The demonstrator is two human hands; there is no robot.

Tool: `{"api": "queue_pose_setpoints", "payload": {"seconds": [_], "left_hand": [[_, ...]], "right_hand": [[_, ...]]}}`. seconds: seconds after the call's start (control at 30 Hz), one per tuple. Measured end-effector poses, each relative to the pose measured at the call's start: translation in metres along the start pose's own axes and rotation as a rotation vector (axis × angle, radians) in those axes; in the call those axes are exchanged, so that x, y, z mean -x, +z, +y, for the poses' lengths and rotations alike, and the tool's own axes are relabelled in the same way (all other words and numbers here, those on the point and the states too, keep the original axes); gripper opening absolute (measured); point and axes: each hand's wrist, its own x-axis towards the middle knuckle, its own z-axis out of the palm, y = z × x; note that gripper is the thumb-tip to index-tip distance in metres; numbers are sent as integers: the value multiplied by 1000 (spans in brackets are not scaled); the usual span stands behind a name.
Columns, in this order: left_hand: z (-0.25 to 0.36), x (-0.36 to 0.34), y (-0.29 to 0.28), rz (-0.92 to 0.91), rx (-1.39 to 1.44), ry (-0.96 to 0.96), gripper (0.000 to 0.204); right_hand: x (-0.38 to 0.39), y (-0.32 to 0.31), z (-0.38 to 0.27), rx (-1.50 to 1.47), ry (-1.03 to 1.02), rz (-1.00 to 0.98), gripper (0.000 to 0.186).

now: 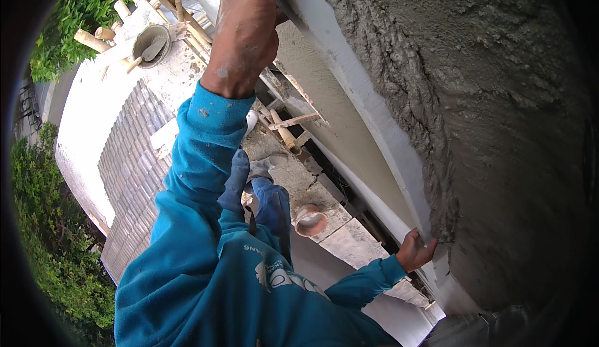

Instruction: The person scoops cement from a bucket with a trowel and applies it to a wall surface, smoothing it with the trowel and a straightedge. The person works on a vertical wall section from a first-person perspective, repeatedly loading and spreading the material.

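A long, pale straightedge board [369, 94] runs along the wall, its line bowed by the lens. My left hand [243, 41], raised at the top, is closed around its upper part; some fingers are hidden behind it. Lower on the right, my right hand [415, 251] grips the same board near its other end. A thick ridge of wet grey mortar [415, 103] lies against the board's right edge. Beyond that ridge, rough mortar covers the wall [505, 128]. On the board's other side shows a smoother plastered surface [349, 122].
A bucket [163, 40] with a trowel [153, 48] in it stands at upper left beside bamboo poles [93, 40]. A reddish round pot [311, 220] sits near my legs [272, 200]. Loose bamboo [285, 131] lies by a dark gap. Ribbed roofing [134, 153] and trees [43, 253] lie left.
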Motion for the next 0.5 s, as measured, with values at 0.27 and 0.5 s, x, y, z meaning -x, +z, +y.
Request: {"api": "queue_pose_setpoints", "payload": {"seconds": [0.27, 0.5], "left_hand": [[42, 1, 12, -16, 185, 72, 30], [63, 8, 34, 29, -133, 478, 31]], "right_hand": [[17, 17, -33, 308, -251, 22, 35], [25, 33, -86, -240, -73, 7, 36]]}}
